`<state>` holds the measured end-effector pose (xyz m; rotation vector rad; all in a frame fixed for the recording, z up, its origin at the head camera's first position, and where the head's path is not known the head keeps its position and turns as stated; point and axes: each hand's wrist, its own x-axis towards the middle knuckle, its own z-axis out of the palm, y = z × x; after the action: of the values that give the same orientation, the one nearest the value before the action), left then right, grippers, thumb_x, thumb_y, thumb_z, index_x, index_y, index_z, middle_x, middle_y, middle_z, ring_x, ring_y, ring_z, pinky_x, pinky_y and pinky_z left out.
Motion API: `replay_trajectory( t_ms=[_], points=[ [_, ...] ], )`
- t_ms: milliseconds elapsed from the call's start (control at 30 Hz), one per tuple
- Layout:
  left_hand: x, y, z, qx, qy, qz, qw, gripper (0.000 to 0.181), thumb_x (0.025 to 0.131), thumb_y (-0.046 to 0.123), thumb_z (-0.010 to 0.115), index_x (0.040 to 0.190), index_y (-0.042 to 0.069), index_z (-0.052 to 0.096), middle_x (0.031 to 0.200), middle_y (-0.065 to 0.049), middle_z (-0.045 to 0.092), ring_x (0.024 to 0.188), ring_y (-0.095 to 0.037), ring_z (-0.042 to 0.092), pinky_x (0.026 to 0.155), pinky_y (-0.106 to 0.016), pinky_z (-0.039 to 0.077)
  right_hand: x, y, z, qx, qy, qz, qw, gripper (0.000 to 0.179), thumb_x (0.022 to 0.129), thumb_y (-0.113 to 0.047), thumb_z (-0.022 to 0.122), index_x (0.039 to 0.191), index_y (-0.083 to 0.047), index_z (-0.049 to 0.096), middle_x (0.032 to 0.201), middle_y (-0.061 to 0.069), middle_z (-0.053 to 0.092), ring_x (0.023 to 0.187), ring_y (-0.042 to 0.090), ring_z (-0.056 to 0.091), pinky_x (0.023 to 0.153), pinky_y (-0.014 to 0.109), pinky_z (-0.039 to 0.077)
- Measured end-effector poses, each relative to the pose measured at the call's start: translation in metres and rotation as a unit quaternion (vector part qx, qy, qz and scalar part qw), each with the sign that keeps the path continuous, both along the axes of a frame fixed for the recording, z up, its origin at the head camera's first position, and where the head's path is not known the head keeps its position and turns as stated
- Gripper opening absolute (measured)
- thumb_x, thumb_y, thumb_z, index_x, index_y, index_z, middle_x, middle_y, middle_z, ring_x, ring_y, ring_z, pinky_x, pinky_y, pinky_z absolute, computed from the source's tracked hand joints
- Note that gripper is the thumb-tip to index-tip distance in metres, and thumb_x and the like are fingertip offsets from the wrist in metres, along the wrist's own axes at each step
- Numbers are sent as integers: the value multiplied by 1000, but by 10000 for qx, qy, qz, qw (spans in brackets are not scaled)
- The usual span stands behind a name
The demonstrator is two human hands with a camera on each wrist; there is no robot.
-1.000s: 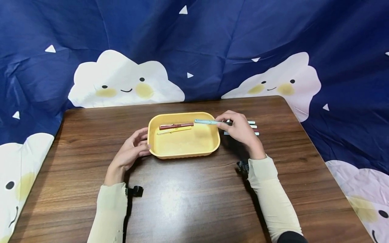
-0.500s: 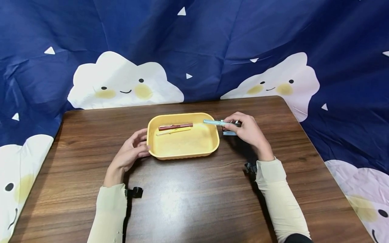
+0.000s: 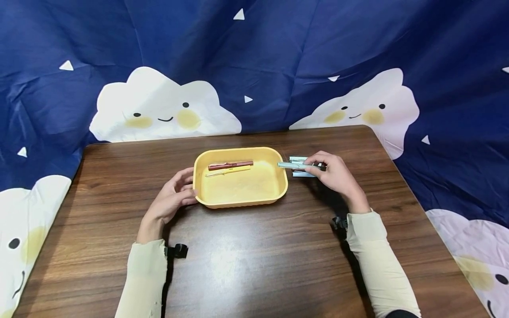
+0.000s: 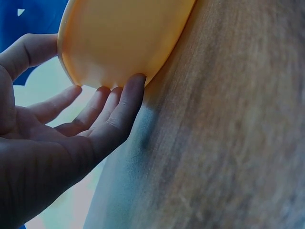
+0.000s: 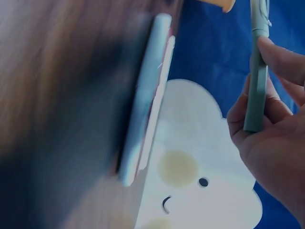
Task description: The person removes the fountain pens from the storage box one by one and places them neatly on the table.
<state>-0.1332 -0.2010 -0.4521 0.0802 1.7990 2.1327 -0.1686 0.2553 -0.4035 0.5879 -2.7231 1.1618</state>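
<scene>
Pinching lt-teal pen [image 5: 258, 95] w/ R hand [image 3: 337, 174], gripping yel. tray [image 3: 238, 192] w/ L hand [image 3: 171, 196]

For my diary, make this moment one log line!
left hand: grips tray; right hand: holds pale pen; in tray: red pen, yellow pen

Blue bkgd cloth [image 3: 270, 57] w/ clouds [image 3: 161, 99], brn tbl [image 3: 262, 251]

- the right hand [image 3: 334, 172] has moved to the right and a little nearer the person, its sleeve [image 3: 371, 243] with it.
- the pale blue-green pen [image 3: 295, 166] it pinches reached well over the tray [image 3: 238, 192]; now only its end overlaps the right rim.
- the hand now hides the right ends of the pens [image 3: 302, 174] on the worktop [image 3: 246, 274].
</scene>
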Motion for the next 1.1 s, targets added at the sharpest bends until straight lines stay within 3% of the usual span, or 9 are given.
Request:
replay_trajectory(
  t_ms=[167,433,667,933,1100],
  points=[
    [0,0,0,-28,-11,-19,10000,75,91,-11,59,157,1,25,151,-30,33,121,-27,58,85,-35,60,5,17,-8,101,-98,10,9999,6,92,-8,75,98,-8,77,99,6,71,96,22,61,85,30,45],
    [0,0,1,-45,-13,-14,10000,75,92,-11,59,157,1,25,151,-29,34,122,-28,57,86,-36,60,9,33,-18,202,-233,-97,9995,6,93,-13,75,98,-11,77,97,3,70,89,18,57,78,28,43],
    [0,1,-1,-28,-32,-22,10000,75,91,-11,59,157,1,25,151,-29,33,121,-28,57,86,-35,60,9,42,-25,416,-449,-152,9980,7,92,-12,76,99,-9,77,102,8,72,105,31,63,95,42,46],
    [0,1,0,-73,-11,-18,10000,76,91,-11,59,157,1,25,151,-29,33,121,-28,57,86,-35,60,8,47,-31,496,-449,-166,9976,11,91,-9,77,102,-6,77,98,9,72,90,19,61,78,24,47],
    [0,0,1,-84,2,-31,10000,75,91,-11,59,157,1,25,151,-29,33,121,-28,56,86,-35,60,5,49,-34,569,-561,-145,9967,11,90,-8,77,101,-6,76,97,9,72,91,22,61,79,30,48]
  ],
)
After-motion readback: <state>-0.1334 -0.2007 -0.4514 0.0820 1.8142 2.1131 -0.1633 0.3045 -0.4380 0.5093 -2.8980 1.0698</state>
